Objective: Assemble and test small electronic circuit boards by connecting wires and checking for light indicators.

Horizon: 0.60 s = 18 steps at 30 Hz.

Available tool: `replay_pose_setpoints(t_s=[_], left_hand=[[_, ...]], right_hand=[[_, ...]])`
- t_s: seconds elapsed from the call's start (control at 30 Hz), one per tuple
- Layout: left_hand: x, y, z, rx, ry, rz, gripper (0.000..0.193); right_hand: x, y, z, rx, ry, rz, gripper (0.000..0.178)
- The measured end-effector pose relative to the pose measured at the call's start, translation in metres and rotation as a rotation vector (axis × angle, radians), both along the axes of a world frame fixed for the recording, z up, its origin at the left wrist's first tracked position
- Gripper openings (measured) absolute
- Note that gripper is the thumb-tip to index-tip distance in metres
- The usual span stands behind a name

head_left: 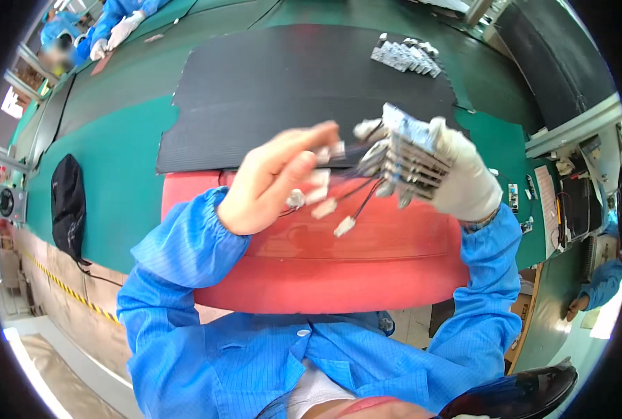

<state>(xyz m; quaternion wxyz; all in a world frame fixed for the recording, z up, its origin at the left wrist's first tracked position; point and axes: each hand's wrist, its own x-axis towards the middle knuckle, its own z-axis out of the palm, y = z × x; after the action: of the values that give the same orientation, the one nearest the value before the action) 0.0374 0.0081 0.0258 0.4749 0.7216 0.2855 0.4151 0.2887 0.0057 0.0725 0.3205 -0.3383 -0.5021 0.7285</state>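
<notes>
A stack of several flat metallic circuit modules [417,164] with dark cables is gripped in my gloved right hand [468,174]. Its top piece has a silvery-blue face. White plugs [344,225] on the cable ends hang to the left, over the red pad. My bare left hand [272,178] is beside these plugs, its fingers stretched out and the thumb apart. Some plugs lie close to its fingertips and thumb, slightly blurred; I see none clearly held.
Under my hands lie a red pad [325,279] and a black sheet [255,91] on the green table [115,160]. Similar modules [407,57] sit at the sheet's far right. A black pouch [68,202] lies left. Co-workers' hands [119,33] show far left, with another hand [577,307] at right.
</notes>
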Motion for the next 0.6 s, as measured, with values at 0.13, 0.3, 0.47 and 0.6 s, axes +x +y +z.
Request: replay_pose_setpoints(t_s=[0.13,0.3,0.47,0.6], left_hand=[[-0.007,-0.007,-0.008,-0.283,0.009,-0.067,0.023],[-0.011,-0.001,-0.014,-0.28,0.048,0.042,0.02],[-0.019,0.008,-0.019,-0.016,0.185,0.134,0.016],[-0.016,0.002,-0.004,-0.37,0.112,0.032,0.023]], right_hand=[[-0.029,-0.006,-0.013,-0.072,-0.049,-0.203,0.074],[-0.042,-0.001,-0.028,-0.053,-0.069,-0.358,0.073],[-0.05,0.001,-0.035,0.18,-0.153,-0.394,0.067],[-0.051,-0.014,-0.024,0.22,-0.087,-0.274,0.052]])
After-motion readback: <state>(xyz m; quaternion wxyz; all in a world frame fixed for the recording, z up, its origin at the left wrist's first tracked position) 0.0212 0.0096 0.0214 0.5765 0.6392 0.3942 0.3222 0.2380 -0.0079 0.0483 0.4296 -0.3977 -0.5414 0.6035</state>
